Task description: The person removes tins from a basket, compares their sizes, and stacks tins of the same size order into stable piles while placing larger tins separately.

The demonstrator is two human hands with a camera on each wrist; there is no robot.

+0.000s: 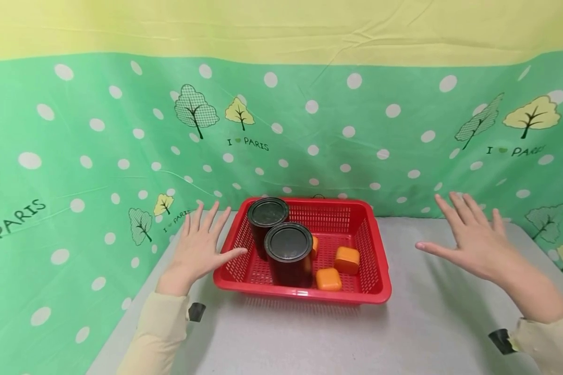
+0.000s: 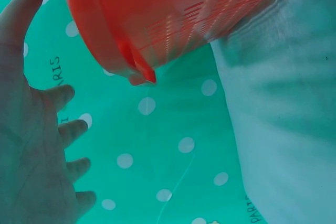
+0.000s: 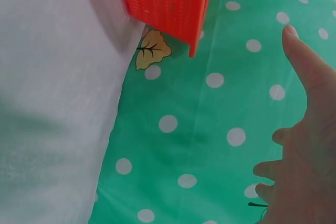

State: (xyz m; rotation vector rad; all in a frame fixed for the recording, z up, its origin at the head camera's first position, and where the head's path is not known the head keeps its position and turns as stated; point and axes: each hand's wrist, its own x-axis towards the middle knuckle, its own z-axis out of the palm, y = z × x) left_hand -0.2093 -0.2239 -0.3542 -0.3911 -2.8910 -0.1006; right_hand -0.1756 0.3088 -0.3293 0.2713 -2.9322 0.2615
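Note:
A red plastic basket (image 1: 305,294) with slotted walls stands on the table. Inside it, toward the left, are two black lidded cans: one can (image 1: 268,212) at the back and another can (image 1: 288,245) in front. Orange rounded blocks lie to their right, among them a block (image 1: 347,259) and a nearer block (image 1: 328,279); a third is partly hidden behind the front can. My left hand (image 1: 199,252) is spread beside the basket's left rim, thumb toward it, holding nothing. Well off to the basket's right, my right hand (image 1: 478,242) is spread with fingers apart, also holding nothing.
A grey-white cloth covers the table (image 1: 427,323). Close behind the basket hangs a green and yellow curtain (image 1: 328,120) with white dots and printed trees, which also runs along the left and right sides. Dark pieces of the wrist cameras show at both cuffs.

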